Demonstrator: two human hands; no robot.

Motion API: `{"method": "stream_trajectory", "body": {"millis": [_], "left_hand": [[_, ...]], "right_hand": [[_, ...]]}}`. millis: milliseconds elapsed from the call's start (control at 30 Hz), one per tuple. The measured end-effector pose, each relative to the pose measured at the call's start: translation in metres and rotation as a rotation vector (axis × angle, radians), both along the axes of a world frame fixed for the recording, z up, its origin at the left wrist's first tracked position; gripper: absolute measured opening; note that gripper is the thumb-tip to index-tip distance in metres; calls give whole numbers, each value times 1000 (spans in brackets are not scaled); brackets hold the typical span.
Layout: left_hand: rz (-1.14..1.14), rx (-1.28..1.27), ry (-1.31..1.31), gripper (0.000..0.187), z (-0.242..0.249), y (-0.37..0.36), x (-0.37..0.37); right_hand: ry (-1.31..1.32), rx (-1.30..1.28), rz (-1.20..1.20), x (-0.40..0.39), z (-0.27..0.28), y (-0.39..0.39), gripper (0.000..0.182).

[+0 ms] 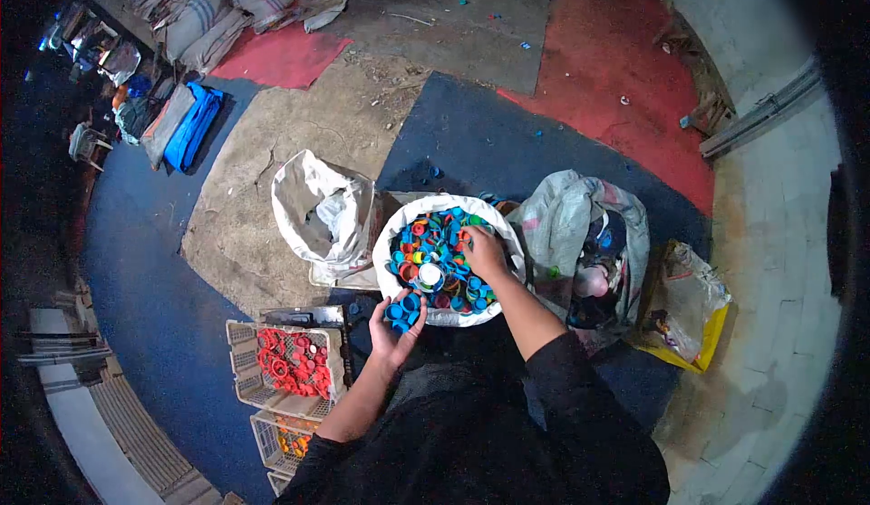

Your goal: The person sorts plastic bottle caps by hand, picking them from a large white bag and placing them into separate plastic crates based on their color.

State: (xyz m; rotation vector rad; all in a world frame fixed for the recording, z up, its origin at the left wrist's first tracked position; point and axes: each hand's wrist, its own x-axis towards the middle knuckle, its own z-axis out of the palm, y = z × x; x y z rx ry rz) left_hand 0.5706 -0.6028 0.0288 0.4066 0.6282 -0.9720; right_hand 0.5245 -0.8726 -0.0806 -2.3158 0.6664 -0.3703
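In front of me stands a white sack (387, 250) with a rolled rim, full of plastic bottle caps (441, 233), mostly blue with red, green, orange and yellow ones among them. A larger white cap (430, 274) lies on top of the pile. My left hand (397, 335), at the sack's near left edge, is curled round several blue bottle caps (403, 311). Over the far right part of the pile, my right hand (483, 253) has its fingers bent together at the caps. Whatever sits between those fingertips is too small to make out.
An open white sack (313, 179) stands on the left. To the right are a grey-white sack (553, 211) of mixed plastic and a yellow-edged bag (711, 324). A crate (240, 360) of red caps sits at lower left, above another crate (263, 437). Stuffed sacks (199, 20) lie far left.
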Motion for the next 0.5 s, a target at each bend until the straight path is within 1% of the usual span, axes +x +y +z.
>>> {"method": "stream_trajectory", "body": {"millis": [67, 100, 133, 200, 233, 333, 367, 467, 500], "left_hand": [[11, 20, 1, 40, 2, 2, 2], [16, 30, 1, 38, 2, 3, 3], [25, 36, -1, 38, 0, 3, 6], [42, 52, 3, 38, -3, 8, 8], [54, 58, 12, 38, -4, 9, 9], [74, 58, 28, 38, -5, 11, 13], [78, 62, 36, 39, -5, 10, 14], [79, 65, 48, 40, -5, 5, 19], [75, 67, 49, 41, -6, 3, 20]], "right_hand": [[28, -135, 166, 14, -12, -5, 40], [148, -142, 184, 17, -14, -5, 45], [243, -246, 243, 23, -22, -10, 48], [329, -376, 281, 36, -32, -11, 44], [411, -418, 331, 40, -34, -13, 38], [452, -390, 324, 48, -36, -8, 28], [407, -317, 299, 46, -35, -7, 23], [311, -159, 257, 38, -12, -4, 23], [162, -123, 172, 34, -5, -1, 24]]}}
